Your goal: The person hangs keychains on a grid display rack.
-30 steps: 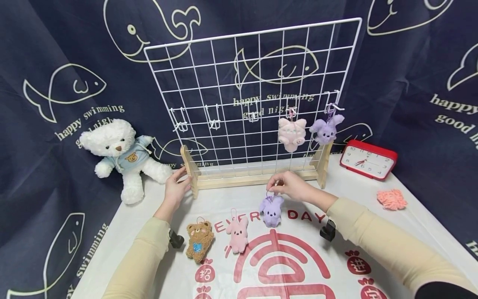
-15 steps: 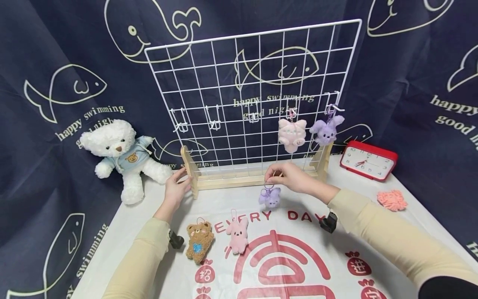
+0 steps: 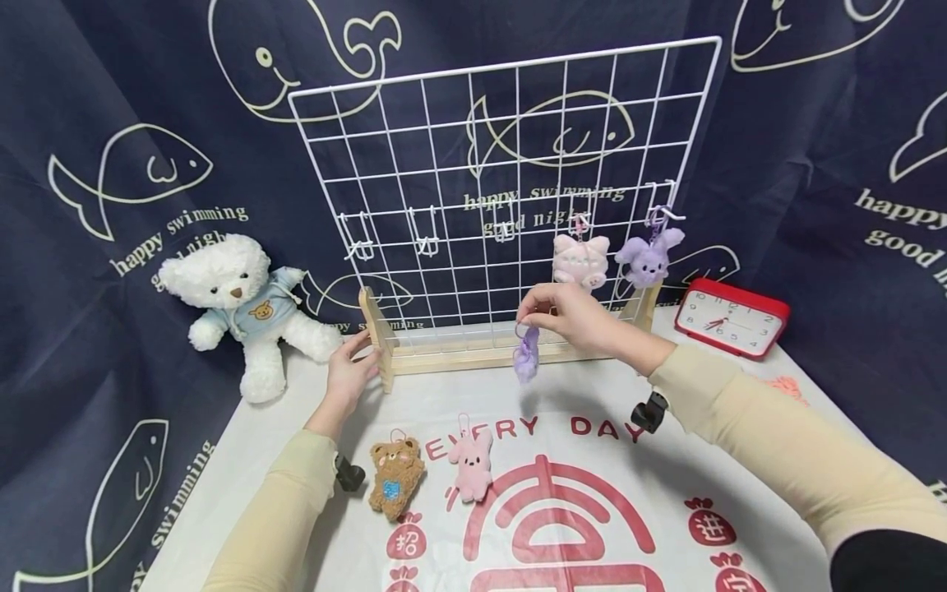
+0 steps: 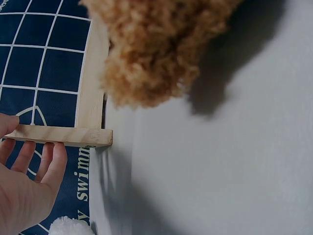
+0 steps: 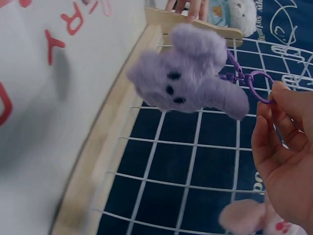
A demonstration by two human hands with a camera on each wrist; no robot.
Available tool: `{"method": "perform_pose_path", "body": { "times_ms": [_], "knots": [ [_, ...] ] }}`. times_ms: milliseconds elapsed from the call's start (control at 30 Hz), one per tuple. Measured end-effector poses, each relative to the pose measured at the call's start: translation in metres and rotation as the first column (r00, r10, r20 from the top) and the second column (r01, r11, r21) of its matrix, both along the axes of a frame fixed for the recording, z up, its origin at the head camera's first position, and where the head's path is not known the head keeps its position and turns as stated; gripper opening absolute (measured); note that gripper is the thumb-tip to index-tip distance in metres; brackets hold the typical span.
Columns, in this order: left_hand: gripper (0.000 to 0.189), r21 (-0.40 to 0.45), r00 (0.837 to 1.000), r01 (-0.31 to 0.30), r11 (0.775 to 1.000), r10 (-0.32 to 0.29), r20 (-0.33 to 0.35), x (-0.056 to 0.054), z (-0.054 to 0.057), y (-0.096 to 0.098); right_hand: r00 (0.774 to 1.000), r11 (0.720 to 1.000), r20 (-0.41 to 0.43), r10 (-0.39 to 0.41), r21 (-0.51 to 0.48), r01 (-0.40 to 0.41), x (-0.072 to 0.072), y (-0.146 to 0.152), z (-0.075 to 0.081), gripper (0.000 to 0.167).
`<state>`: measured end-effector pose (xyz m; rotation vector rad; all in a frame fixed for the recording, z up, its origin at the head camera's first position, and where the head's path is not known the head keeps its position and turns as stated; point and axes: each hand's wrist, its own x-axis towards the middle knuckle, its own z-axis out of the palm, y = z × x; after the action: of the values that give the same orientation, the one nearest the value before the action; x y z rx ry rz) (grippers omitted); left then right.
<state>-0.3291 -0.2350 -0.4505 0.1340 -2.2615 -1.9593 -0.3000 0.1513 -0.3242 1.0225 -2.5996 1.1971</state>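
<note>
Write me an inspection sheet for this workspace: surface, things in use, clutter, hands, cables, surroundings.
Surface: white table with red print.
Things in use: purple toy hanging from its ring; brown bear and pink rabbit on the table; pale pink toy and second purple toy on the rack.
Clutter: white teddy, red clock, coral bundle, partly hidden.
Hands: left hand grips the rack's wooden foot; right hand pinches the ring.
Cables: nothing seen.
Surroundings: dark blue fish-patterned curtain.

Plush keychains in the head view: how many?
5: a brown bear and a pink rabbit lie on the table, a purple rabbit hangs from the right hand, and a pink cat and second purple rabbit hang on the rack.
</note>
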Motion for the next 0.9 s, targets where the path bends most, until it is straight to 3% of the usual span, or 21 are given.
{"method": "perform_pose_path", "body": {
  "times_ms": [367, 900],
  "knots": [
    [0.055, -0.002, 1.000, 0.008, 1.000, -0.008, -0.005, 0.000, 0.001, 0.000, 0.994, 0.998, -0.085, -0.062, -0.016, 0.061, -0.003, -0.010, 0.025, 0.003],
    [0.054, -0.003, 1.000, 0.002, 1.000, -0.002, -0.014, 0.000, 0.000, 0.000, 0.978, 0.987, -0.129, -0.161, -0.041, 0.157, -0.004, -0.009, 0.044, 0.004]
  ]
}}
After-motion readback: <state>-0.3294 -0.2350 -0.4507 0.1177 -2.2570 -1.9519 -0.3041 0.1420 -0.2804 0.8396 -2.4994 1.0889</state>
